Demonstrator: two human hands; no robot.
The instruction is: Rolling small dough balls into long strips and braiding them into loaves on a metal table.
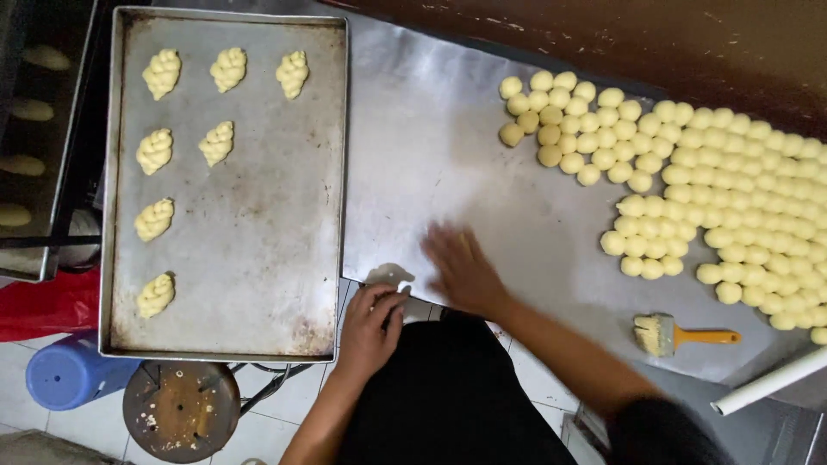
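My right hand (461, 269) lies flat and blurred on the metal table (448, 164), palm down, a bit of yellow dough showing under its fingers. My left hand (372, 320) rests at the table's near edge, its fingers curled by a small pale smear of flour (389, 275). A metal baking tray (258, 241) to the left carries several braided dough pieces (155, 151) in rows at its left and top. Many small round dough balls (741, 185) are packed together at the table's right.
A pastry brush with an orange handle (685, 334) lies at the near right, beside a white rolling pin (767, 381). A round stool (181, 410) and a blue container (69, 372) stand below the tray. A rack with more dough pieces (34, 112) is at far left.
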